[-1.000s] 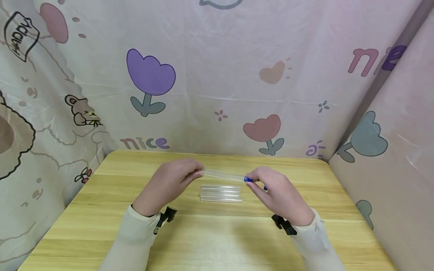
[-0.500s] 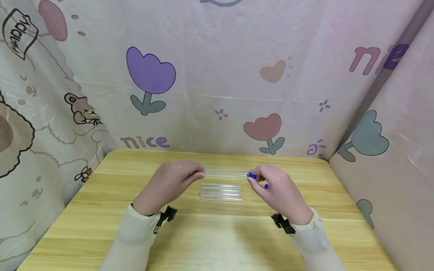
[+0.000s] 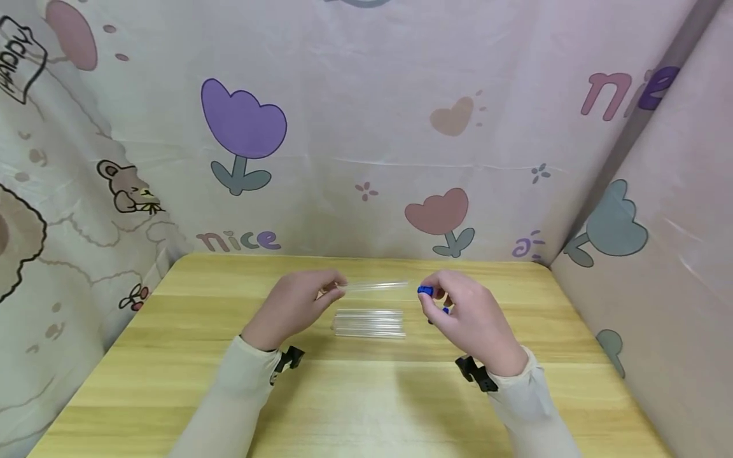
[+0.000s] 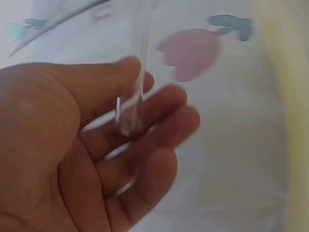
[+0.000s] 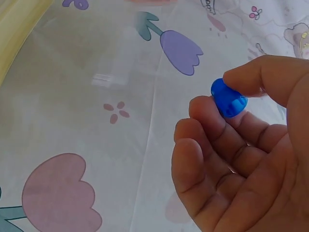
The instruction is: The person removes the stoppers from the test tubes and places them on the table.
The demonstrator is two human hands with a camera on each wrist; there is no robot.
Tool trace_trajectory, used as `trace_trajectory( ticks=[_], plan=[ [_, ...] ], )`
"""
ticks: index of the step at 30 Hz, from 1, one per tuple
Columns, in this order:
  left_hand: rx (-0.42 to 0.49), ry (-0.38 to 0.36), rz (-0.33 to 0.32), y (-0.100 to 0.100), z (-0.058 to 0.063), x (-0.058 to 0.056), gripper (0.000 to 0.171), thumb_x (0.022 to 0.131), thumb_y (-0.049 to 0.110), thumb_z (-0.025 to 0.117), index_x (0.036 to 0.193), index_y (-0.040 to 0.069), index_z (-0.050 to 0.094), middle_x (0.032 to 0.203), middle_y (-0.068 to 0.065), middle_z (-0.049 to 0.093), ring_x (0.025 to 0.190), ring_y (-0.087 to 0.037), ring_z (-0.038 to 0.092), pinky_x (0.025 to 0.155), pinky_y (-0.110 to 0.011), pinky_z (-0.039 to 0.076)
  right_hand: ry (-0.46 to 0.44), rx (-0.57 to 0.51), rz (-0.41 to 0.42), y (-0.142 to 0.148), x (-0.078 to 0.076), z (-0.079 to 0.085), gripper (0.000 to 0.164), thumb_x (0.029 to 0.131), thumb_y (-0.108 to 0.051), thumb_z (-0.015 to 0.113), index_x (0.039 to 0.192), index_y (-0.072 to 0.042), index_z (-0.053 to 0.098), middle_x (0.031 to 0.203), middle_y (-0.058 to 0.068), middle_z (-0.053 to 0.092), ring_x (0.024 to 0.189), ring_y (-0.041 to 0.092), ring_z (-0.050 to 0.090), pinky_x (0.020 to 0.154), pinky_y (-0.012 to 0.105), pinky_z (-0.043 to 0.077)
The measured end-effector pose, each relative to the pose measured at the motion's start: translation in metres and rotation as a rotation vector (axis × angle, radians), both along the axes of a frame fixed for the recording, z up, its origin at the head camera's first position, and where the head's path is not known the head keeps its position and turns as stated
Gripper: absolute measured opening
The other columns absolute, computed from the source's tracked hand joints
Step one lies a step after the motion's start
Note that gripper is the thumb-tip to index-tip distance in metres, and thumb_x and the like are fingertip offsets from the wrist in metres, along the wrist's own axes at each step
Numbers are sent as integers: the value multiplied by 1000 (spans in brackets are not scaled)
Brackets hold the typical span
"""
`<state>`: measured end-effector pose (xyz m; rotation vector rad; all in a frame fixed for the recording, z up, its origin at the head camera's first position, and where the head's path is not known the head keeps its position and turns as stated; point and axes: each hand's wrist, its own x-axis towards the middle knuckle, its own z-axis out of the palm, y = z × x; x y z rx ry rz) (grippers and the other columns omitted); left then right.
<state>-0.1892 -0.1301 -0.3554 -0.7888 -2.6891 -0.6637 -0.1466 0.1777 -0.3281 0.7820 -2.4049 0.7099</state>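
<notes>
My left hand point(image 3: 294, 306) pinches one end of a clear test tube point(image 3: 379, 286) between thumb and forefinger. In the left wrist view, the rounded bottom of the tube point(image 4: 129, 126) shows below the thumb, with the other fingers loosely curled behind it. Between the thumb and fingertips of my right hand point(image 3: 471, 318) is a small blue cap point(image 5: 229, 99). A short gap separates this cap from the tube's right end in the head view. Just beneath the right hand, more blue point(image 3: 445, 310) shows, partly hidden by the fingers.
Several clear tubes point(image 3: 369, 323) lie side by side on the wooden table point(image 3: 366, 394), just in front of the held tube. A printed curtain point(image 3: 343, 127) rises at the table's back edge and along both sides.
The blue cap was at the tube's right end; my right hand now holds it apart from the tube. The tube's right end has swung upward, and the view has shifted slightly.
</notes>
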Motion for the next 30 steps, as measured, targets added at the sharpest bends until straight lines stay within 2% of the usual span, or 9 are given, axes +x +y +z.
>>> trace_trajectory(
  ticks=[5,10,15,19,22,30],
  plan=[
    [-50,-66,81,8,-33,-26,9,99,21,70,103,15,76,94,2,75,79,-12,68,73,-36,59,-24,13,31,-1,0,0,6,94,-15,73,95,-18,67,85,-11,60,75,9,57,59,21,49],
    [-64,-153,139,15,-55,-42,10,99,19,71,104,13,77,95,1,75,78,-13,65,75,-37,58,-29,16,38,-2,-1,-1,7,94,-14,72,94,-19,67,85,-11,60,75,11,58,59,21,49],
    [-64,-206,132,19,-69,-53,14,100,18,68,109,11,76,102,-1,76,89,-17,69,83,-40,59,-22,15,49,-3,-2,-2,7,94,-14,72,94,-19,67,86,-12,60,77,6,56,60,20,50],
    [-77,-247,121,20,-79,-58,15,101,18,65,110,12,76,103,-1,76,90,-17,70,84,-41,59,-21,16,55,-4,-2,-3,7,94,-14,72,94,-19,67,87,-12,60,79,6,56,61,20,49],
    [-86,-262,117,24,-82,-61,14,102,18,65,109,12,76,103,-1,76,90,-17,69,85,-42,59,-28,17,41,-3,-2,-3,7,94,-14,72,94,-19,67,87,-12,59,78,7,57,61,20,49],
    [-137,-305,86,28,-93,-69,14,102,17,66,109,12,77,108,-4,74,102,-23,70,95,-45,57,-40,17,42,-3,-4,-3,6,95,-14,72,95,-19,68,89,-12,61,81,5,57,63,23,52]
  ],
)
